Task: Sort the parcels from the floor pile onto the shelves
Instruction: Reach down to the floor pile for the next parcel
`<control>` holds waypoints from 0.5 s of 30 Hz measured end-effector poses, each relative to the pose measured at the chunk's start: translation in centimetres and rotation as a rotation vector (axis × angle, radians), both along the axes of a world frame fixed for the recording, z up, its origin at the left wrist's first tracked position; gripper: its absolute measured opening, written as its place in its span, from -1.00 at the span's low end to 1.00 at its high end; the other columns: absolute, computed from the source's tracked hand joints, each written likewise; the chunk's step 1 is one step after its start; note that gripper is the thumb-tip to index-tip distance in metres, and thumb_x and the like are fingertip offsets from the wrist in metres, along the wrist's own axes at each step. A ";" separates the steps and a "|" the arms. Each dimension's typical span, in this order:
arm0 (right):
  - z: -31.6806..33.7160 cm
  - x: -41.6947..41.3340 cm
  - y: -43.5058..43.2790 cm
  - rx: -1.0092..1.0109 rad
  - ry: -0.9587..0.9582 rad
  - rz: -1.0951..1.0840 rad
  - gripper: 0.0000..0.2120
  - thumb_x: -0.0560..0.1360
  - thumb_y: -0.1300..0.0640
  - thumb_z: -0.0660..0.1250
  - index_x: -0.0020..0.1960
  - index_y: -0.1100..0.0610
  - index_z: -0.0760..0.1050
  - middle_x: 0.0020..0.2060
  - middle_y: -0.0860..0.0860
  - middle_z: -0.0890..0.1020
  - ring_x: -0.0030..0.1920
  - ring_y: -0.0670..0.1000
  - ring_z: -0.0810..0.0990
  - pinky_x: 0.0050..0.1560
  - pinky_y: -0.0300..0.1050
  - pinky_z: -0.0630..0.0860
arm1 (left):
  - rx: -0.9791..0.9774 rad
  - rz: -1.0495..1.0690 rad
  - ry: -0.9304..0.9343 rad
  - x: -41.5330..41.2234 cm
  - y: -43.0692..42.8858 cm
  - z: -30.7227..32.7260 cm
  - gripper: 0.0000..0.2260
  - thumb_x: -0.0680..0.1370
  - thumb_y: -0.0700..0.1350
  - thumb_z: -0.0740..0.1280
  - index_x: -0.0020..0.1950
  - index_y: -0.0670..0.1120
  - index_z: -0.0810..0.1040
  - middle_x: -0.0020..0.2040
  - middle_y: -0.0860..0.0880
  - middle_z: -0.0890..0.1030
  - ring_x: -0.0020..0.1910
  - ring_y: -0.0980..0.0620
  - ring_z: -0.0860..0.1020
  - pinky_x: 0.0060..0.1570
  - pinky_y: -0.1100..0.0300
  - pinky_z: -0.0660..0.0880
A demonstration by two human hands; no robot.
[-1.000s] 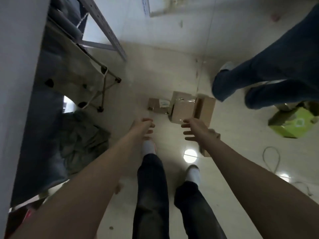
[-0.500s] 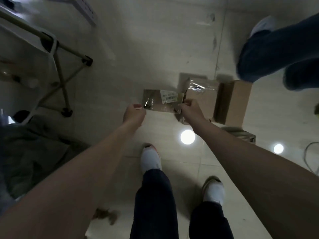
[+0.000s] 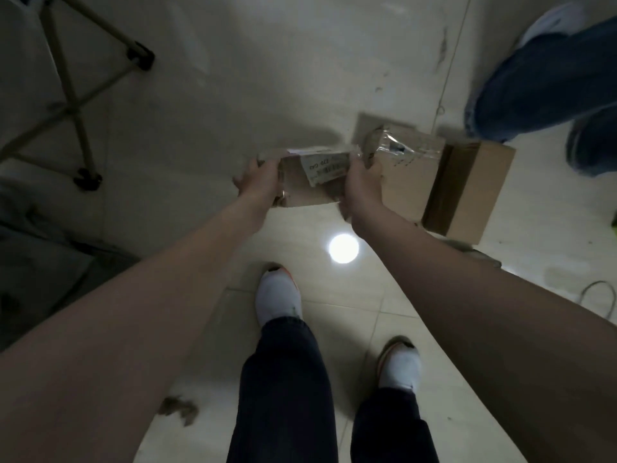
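- Far left, at nine o'clock of my view, a dark cloth (image 3: pixel 40 245) lies heaped on the floor (image 3: pixel 267 78).
- Above it, at ten o'clock, a folding stand (image 3: pixel 70 108) spreads crossed legs with black feet on the tiles, well apart from the parcels.
- At seven o'clock, a small brown scrap (image 3: pixel 177 407) on the floor, partly behind the left forearm.
- Left hand (image 3: pixel 258 177) is just above centre, fingers curled round the left end of the small parcel (image 3: pixel 300 188). Firm grip there.
- That small parcel sits between both hands, tilted toward me, with a white label (image 3: pixel 325 167) on its upper face. I cannot tell whether its lower edge is off the tiles.
- Below it, at six o'clock, a bright light spot (image 3: pixel 344 247) glares off the floor, and my white shoes (image 3: pixel 278 295) stand either side of it.
- Right hand (image 3: pixel 362 182) clamps the parcel's right end, fingers wrapped over it, and it covers the near corner of the next parcel.
- At two o'clock of the held one, touching or nearly so, a taped parcel (image 3: pixel 407 168) lies flat under shiny clear tape.
- Just right of that, pressed against it, a brown cardboard box (image 3: pixel 474 188).
- At one to two o'clock of the view, another person's legs in blue jeans (image 3: pixel 547 81) stand close behind the pile.
- Right edge, at four o'clock, a cable loop (image 3: pixel 601 295) on the tiles.
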State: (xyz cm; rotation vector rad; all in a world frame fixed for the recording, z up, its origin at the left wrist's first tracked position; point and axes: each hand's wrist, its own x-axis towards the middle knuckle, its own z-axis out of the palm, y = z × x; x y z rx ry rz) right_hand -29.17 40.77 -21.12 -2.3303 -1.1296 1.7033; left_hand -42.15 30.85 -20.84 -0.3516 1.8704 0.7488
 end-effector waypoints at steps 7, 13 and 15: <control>9.1 -2.3 0.8 0.085 0.099 0.081 -0.49 0.59 -0.23 0.05 0.05 0.10 0.62 0.07 0.15 0.66 0.03 0.14 0.59 0.06 0.04 0.48 | 0.099 0.302 0.112 -1.6 -2.4 7.6 -0.71 0.65 0.17 0.17 0.24 0.02 0.47 0.16 0.00 0.59 0.12 -0.04 0.58 0.09 0.06 0.49; 20.1 -2.5 2.2 0.242 0.285 0.114 -0.79 0.72 -0.07 0.12 0.04 0.01 0.43 -0.04 0.00 0.56 -0.06 -0.01 0.52 -0.05 -0.04 0.45 | 0.173 0.482 0.171 -0.8 -1.3 18.6 -0.70 0.66 0.17 0.18 0.26 0.00 0.38 0.14 -0.02 0.56 -0.08 0.07 0.52 0.04 0.06 0.44; 24.5 -2.3 3.3 0.302 0.369 0.138 -0.79 0.73 -0.07 0.13 0.24 -0.01 0.46 0.00 -0.01 0.55 -0.05 -0.05 0.54 -0.04 -0.09 0.47 | 0.187 0.497 0.222 -0.5 -0.5 23.1 -0.80 0.66 0.07 0.20 0.21 -0.01 0.38 0.02 0.00 0.55 -0.15 0.08 0.49 0.00 0.08 0.43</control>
